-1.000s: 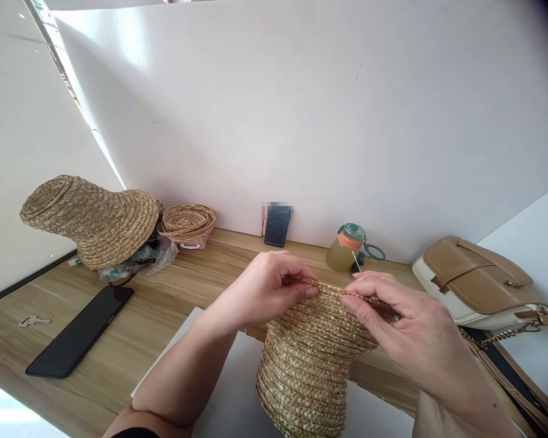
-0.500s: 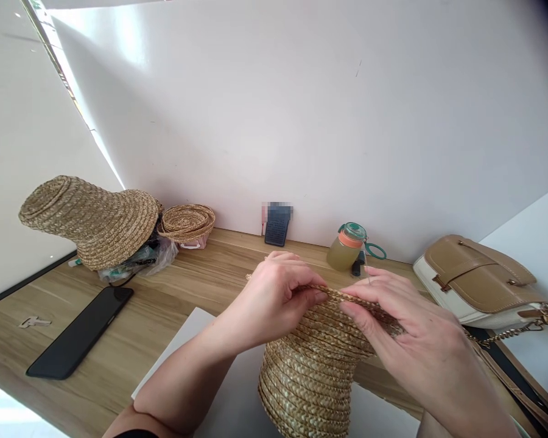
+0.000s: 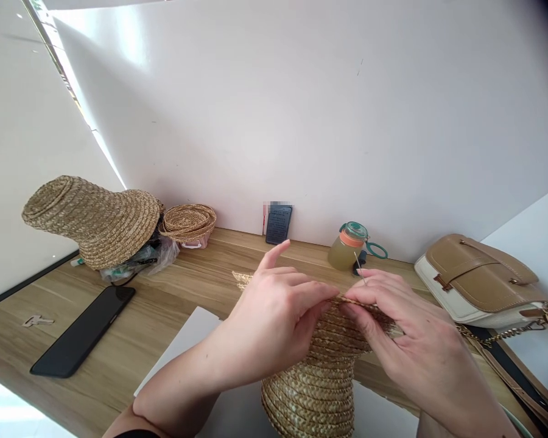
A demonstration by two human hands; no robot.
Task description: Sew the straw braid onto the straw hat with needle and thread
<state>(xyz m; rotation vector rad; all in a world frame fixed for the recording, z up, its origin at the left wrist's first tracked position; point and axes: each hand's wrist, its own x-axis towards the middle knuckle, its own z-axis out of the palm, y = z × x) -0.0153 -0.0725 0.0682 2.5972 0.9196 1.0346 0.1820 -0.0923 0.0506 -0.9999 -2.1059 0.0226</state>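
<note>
You pinched the straw braid (image 3: 347, 300) on the woven hat (image 3: 319, 371): left hand (image 3: 278, 310) closed on it, right hand (image 3: 406, 331) gripping a needle (image 3: 359, 266). Mid-stitch; next pass needed steady rim alignment.

Phone (image 3: 82, 331), handbag (image 3: 479, 280), bottle (image 3: 346, 246) on desk (image 3: 164, 292)

**Bright corner with a wooden desk**

A light wooden desk (image 3: 173, 298) runs along a plain white wall (image 3: 301, 121). A second white wall (image 3: 13, 182) meets it at the left corner, where daylight streaks across both surfaces.
</note>
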